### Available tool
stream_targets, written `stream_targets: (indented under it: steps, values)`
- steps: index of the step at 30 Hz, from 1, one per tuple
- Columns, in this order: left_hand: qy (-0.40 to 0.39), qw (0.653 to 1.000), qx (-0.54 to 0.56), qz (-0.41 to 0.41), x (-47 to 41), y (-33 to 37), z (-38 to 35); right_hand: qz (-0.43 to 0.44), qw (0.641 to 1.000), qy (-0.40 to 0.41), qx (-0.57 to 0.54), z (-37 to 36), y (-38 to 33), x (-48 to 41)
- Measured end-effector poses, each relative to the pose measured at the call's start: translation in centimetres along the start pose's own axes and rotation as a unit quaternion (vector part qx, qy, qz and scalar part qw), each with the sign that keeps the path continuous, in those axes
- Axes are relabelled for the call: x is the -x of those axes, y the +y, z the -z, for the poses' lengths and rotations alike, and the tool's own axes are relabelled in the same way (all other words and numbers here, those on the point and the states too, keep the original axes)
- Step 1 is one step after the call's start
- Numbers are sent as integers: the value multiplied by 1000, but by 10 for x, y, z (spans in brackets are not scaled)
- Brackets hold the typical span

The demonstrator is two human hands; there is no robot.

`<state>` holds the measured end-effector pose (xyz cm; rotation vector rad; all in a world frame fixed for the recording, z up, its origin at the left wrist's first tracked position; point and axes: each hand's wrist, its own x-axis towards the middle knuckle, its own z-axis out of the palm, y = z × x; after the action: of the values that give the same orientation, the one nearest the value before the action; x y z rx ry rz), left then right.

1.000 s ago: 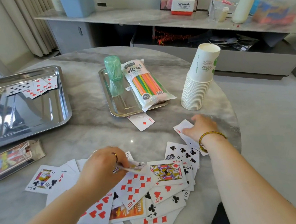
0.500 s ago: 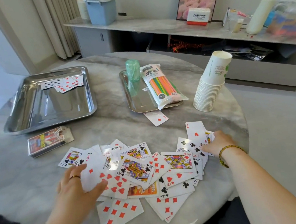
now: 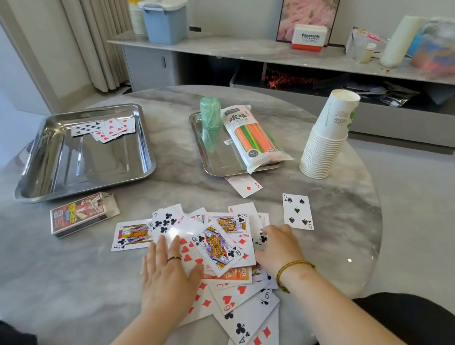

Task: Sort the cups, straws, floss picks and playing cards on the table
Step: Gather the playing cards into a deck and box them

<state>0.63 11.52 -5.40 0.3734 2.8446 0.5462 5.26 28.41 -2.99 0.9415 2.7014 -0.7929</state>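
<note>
**While the cards [image 3: 217,246] lay loose**

Because they were thin, light and glossy, they would probably slide on the smooth table [image 3: 63,274] and resist lifting flat; it seemed better to push them together and take the pile by its edges. They lay face up, overlapping, at the near edge. The left hand [image 3: 167,274] pressed flat on them, fingers straight, holding nothing. The right hand [image 3: 277,247] rested there with bent fingers; whether it pinched a card was not clear.

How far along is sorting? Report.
Done: a few cards in the left tray; straw pack and green container in the right tray. In hand: left hand and right hand press the card pile. Left: that pile, five of spades, two of diamonds, paper cup stack.
</note>
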Motion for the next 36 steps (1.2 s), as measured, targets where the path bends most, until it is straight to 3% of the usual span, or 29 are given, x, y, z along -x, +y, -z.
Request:
stream_targets:
  steps: [3, 6, 9, 12, 15, 21, 27, 30, 32, 36]
  values:
    - [0, 999, 32, 3, -7, 5, 2, -8, 998, 24, -64, 4, 0, -10]
    - [22, 999, 28, -12, -4, 4, 6, -37, 985, 124, -115, 22, 13, -29]
    - [-22, 993, -29, -111, 16, 14, 3, -81, 976, 173, -105, 35, 29, -45]
    - [-111, 970, -77, -202, 38, 28, -8, -82, 989, 119, -6, 22, 37, -54]
    - [-151, 958, -114, -215, 42, 34, -15, -35, 995, 79, 54, 12, 32, -51]
    - [-80, 970, -141, -178, 18, 15, -5, 64, 995, 4, 70, 8, 14, -36]
    - [-35, 987, -98, -122, -2, -9, 10, 168, 985, -29, -5, -7, -13, -18]
    - [-36, 990, -86, -109, -2, -15, 15, 131, 988, 8, -83, -1, -10, -17]
    - [-37, 987, -68, -143, 8, -17, 13, 83, 990, 25, -110, 6, -4, -18]
    - [-100, 972, -45, -206, 37, 3, 0, 63, 996, 16, -68, 9, -2, -15]
